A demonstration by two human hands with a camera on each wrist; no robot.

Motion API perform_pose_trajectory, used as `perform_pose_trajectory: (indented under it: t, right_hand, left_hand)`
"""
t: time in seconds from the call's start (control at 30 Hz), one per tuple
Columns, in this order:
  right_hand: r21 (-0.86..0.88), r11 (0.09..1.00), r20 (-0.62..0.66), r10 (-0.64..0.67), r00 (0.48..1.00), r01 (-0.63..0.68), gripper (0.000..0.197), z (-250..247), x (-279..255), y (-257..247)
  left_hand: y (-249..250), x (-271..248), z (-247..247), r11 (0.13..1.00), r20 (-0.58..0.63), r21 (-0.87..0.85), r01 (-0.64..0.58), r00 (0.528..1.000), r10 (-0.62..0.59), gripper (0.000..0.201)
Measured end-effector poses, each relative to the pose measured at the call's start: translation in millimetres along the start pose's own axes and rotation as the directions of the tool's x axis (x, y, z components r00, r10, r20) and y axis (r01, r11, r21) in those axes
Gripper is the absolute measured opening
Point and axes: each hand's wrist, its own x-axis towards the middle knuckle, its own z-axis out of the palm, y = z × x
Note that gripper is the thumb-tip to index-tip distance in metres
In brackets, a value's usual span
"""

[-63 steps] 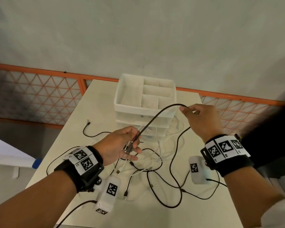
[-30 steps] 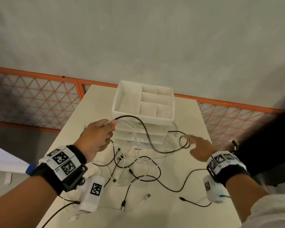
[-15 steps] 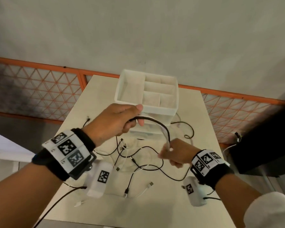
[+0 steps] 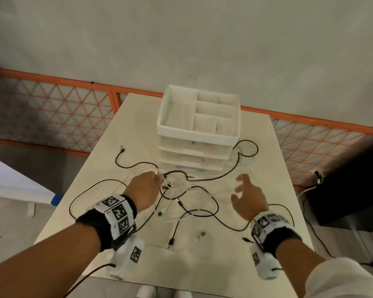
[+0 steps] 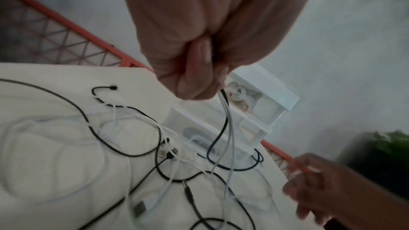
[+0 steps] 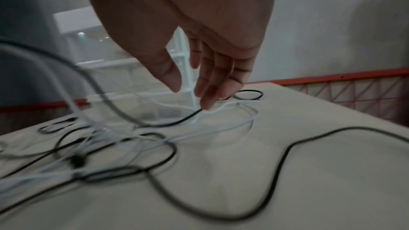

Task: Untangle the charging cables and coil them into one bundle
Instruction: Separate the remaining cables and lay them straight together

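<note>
The left hand (image 4: 145, 189) was closed in a fist around several strands of the charging cables (image 4: 181, 203), at least 1 black and 2 white, which hung down from its curled fingers (image 5: 194, 76) to the tangle on the table (image 4: 267, 147). The right hand (image 4: 249, 200) hovered open, fingers spread and holding nothing, to the right of that tangle and slightly nearer the person. The coming move looked to turn on this: the held strands ran down and rightward from the left fist toward the open right hand, so the right hand was the one free to take the next length, reaching leftward and forward. A long black cable (image 4: 222, 176) lay just ahead of its fingertips, sweeping across the table toward the drawer organiser (image 4: 198, 127). In the right wrist view the fingertips (image 6: 208, 100) sat close above a black strand, though contact could not be told through the blur. The organiser stood directly behind the knot, with a black loop curling round its right corner, likely to snag. Loose plug ends (image 4: 201, 234) lay nearer the front edge.
</note>
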Motion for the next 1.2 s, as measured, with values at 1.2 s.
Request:
perform_pose_trajectory:
  t: [1.2]
  right_hand:
    - [0.428,0.817,-0.277,-0.288,0.917,0.386,0.016,-83,-31,-107]
  left_hand:
    - [58,-17,-32,0.612,0.198,-0.791,-0.012,0.941,0.274,0.031]
